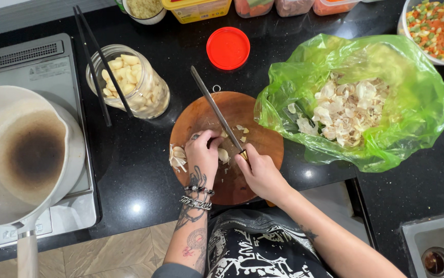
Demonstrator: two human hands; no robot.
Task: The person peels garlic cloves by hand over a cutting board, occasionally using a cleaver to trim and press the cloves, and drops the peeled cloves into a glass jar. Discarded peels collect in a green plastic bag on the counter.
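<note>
My right hand [259,172] grips the handle of a long kitchen knife [215,109], its blade lying across a round wooden cutting board [263,141] and pointing away from me. My left hand [202,152] presses a peeled garlic clove [223,154] down on the board right beside the blade. A few cut garlic pieces [242,130] lie past the knife. Papery garlic skins [177,156] sit at the board's left edge, next to my left hand.
A green plastic bag [412,103] of garlic peels lies right of the board. A glass jar of peeled cloves [134,82] with black chopsticks [96,62] across it stands to the left, its red lid [227,48] behind. A white pan [21,154] sits on a cooktop. Bowl of mixed vegetables [438,28] far right; sink [436,252] near right.
</note>
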